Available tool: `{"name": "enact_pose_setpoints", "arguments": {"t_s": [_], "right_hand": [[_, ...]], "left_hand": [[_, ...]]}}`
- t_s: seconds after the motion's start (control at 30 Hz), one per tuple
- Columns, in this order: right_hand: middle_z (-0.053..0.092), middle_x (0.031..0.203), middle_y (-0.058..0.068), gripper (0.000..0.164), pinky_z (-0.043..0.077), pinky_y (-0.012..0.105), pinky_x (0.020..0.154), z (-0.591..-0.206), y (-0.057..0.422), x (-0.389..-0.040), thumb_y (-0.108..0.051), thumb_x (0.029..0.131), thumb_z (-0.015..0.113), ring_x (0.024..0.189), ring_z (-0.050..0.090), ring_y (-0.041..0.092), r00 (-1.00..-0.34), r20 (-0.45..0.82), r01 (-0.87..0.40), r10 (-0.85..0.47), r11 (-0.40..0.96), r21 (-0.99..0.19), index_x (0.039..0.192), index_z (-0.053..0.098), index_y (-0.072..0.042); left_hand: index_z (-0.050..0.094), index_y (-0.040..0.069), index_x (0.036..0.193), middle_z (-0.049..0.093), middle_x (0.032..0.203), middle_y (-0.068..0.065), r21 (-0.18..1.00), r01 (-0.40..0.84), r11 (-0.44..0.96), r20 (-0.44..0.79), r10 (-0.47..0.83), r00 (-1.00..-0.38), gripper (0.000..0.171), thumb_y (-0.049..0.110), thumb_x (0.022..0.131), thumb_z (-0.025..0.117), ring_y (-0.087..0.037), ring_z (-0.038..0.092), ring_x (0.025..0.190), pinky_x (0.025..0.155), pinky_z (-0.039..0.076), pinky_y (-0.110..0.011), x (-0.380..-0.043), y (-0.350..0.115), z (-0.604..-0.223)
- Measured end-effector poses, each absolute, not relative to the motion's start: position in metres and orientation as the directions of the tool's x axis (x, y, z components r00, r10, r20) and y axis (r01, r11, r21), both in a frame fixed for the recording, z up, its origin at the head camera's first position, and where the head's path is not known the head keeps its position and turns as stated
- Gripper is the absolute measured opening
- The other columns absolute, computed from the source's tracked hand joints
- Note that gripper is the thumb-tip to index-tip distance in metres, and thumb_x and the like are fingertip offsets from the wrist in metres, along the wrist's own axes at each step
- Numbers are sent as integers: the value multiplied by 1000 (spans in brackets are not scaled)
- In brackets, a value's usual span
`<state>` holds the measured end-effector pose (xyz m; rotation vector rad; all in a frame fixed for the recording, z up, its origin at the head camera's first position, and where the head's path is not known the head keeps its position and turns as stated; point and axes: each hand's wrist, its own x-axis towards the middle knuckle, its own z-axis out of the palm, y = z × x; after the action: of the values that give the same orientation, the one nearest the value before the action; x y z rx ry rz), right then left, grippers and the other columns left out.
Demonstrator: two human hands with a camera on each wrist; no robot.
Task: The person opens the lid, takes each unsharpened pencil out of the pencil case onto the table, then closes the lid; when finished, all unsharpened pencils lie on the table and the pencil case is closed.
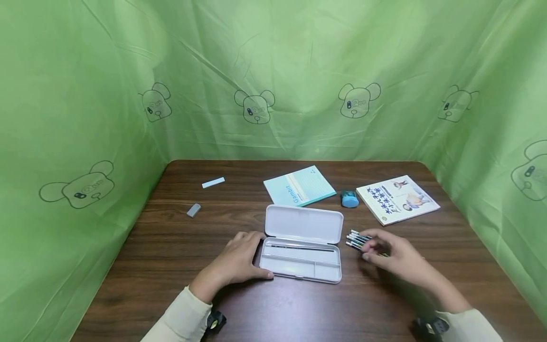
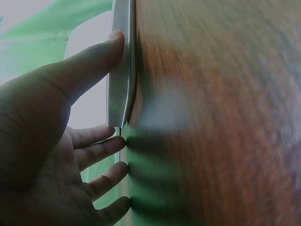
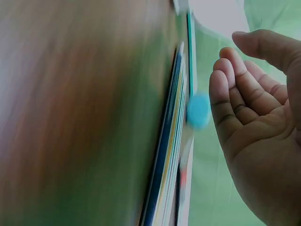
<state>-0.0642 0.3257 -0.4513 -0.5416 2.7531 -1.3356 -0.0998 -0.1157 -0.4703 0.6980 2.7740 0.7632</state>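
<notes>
A white pencil case (image 1: 299, 223) lies with its lid raised and tilted back. One dark pencil (image 1: 303, 247) lies lengthwise in its rear compartment. My left hand (image 1: 239, 259) holds the case's left end; in the left wrist view its thumb (image 2: 113, 49) presses the front wall, and the index finger touches the end. Right of the case lie several pencils (image 1: 355, 239), side by side on the table. Over them hovers my right hand (image 1: 395, 254), partly hiding them; in the right wrist view its fingers (image 3: 237, 89) are apart from the pencils (image 3: 165, 155), holding nothing.
Behind the case lie a light-blue notebook (image 1: 299, 185), a blue rounded object (image 1: 349, 200) like a sharpener, and a white-covered book (image 1: 397, 199). A grey eraser (image 1: 193, 210) and a pale strip (image 1: 213, 182) lie at left on the brown table (image 1: 171, 294). Green cloth (image 1: 299, 47) surrounds it.
</notes>
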Motion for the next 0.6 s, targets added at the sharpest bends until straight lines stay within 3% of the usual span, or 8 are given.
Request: {"name": "enact_pose_setpoints", "arguments": {"t_s": [0.23,0.43,0.6], "right_hand": [[81,106,-2,41,61,27,88,-452,262,-88,-8,99,84,98,72,4,-891,72,-337,-449,545,-767,138,71,-9],[82,116,-1,40,64,34,98,-459,224,-102,-12,102,81,106,76,10,-858,12,-350,-514,565,-747,140,70,-9],[83,122,0,42,65,39,99,-458,204,-105,-11,104,79,111,78,15,-850,-13,-379,-527,629,-678,145,69,-8]], "left_hand": [[60,14,147,66,153,-8,524,385,760,-52,480,-876,91,55,77,100,-38,56,140,115,47,-65,-101,-116,-473],[60,13,147,67,152,-8,539,385,750,-55,487,-872,91,54,77,100,-37,56,141,118,46,-65,-100,-116,-473],[60,13,146,67,152,-9,544,383,747,-48,484,-874,89,52,77,101,-38,56,140,118,46,-64,-99,-116,-470]]}}
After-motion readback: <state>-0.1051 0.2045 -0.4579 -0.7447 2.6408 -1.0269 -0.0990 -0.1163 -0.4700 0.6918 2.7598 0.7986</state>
